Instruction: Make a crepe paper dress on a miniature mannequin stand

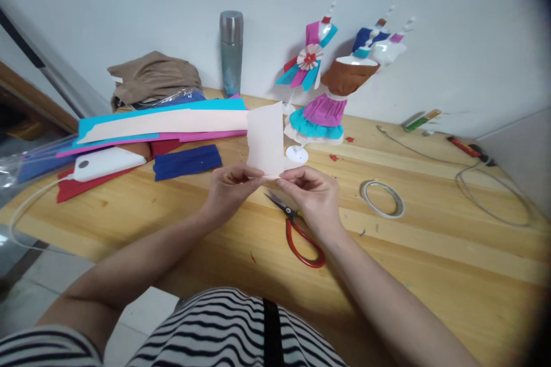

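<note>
A pale pink piece of crepe paper (266,135) stands upright between my two hands, its lower edge folded into a narrow strip. My left hand (232,189) pinches the left end of that fold between thumb and fingers. At the right end, my right hand (314,192) pinches it the same way. Scissors with red handles (306,246) lie on the table just below my right hand, their blades partly opened. Behind the paper, a small white round base (297,155) shows on the table.
Strips of coloured paper (172,122), a white power bank (99,164) and a dark blue piece (188,162) lie left. A thermos (231,54) stands by the wall, near paper-dressed figures (327,109). To the right are a tape roll (382,199), a cable (465,175) and a red-handled tool (462,146).
</note>
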Available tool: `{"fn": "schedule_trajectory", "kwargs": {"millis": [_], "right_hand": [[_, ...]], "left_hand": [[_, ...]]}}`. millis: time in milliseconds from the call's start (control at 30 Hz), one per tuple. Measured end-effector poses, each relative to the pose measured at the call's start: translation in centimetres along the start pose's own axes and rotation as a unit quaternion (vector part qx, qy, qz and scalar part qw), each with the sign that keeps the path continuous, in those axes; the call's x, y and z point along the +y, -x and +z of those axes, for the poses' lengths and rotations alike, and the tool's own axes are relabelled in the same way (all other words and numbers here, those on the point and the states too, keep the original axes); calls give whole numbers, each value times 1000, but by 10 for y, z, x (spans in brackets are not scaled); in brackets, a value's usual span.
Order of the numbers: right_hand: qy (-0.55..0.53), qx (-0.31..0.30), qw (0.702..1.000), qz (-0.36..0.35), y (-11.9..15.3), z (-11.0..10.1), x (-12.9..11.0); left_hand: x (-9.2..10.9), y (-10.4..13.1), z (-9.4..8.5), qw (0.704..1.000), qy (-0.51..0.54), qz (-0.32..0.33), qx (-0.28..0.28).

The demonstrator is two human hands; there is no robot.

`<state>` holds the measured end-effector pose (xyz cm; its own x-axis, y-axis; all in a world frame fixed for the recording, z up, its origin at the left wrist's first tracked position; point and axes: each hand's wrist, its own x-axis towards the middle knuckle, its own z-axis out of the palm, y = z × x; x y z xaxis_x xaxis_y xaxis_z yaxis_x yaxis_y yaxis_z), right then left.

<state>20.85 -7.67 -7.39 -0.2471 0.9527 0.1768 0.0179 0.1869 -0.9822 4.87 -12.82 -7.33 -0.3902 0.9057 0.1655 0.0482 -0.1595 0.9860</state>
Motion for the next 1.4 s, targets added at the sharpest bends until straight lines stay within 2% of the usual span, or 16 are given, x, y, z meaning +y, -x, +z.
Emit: {"fn": "schedule_trajectory", "kwargs": {"millis": [367,800,1000,1267,1400], "right_hand": [[49,-17,994,-100,0,-5,0],[84,-23,987,-133,-2,-5,5],[143,-10,976,-167,0,-5,5],[174,18,967,-184,3,-1,11],[148,14,976,-161,3,1,13]], "left_hand": [[4,-2,-2,999,-7,-10,-34],[2,-2,-2,999,-34,-3,-30],[-5,-2,0,1000,-15,6,3],[-10,-2,-1,988,-126,92,12],[-12,-3,-3,976,-165,144,4]]}}
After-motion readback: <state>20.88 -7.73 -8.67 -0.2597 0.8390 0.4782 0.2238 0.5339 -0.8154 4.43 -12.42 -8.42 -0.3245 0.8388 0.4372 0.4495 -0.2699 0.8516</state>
